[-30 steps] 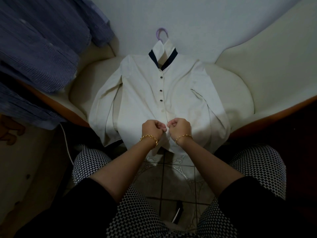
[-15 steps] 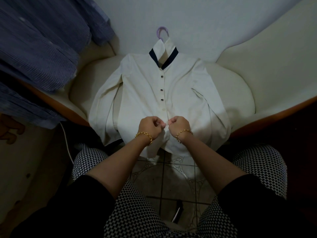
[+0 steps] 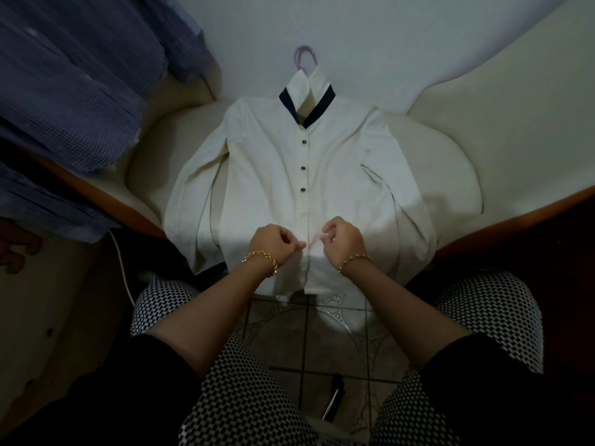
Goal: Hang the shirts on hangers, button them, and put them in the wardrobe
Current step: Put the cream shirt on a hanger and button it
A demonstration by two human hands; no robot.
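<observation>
A white shirt [image 3: 277, 175] with a dark navy collar band lies front-up on a cream armchair seat [image 3: 450, 175], on a lilac hanger whose hook [image 3: 304, 56] shows above the collar. Three dark buttons down the placket are fastened. My left hand [image 3: 273, 244] and my right hand [image 3: 341, 239] sit side by side low on the placket, fingers curled and pinching the two front edges of the shirt. The button under my fingers is hidden. Both wrists wear gold bracelets.
Blue checked shirts [image 3: 74, 91] hang over the chair's left arm. The chair's right arm [image 3: 502, 123] rises cream with a wooden edge. Below the hem is tiled floor [image 3: 309, 333] between my checked-trouser knees. Someone's hand [image 3: 16, 249] shows at the far left edge.
Both hands have shifted slightly up the placket and moved a little apart; the shirt and hanger have stayed in place.
</observation>
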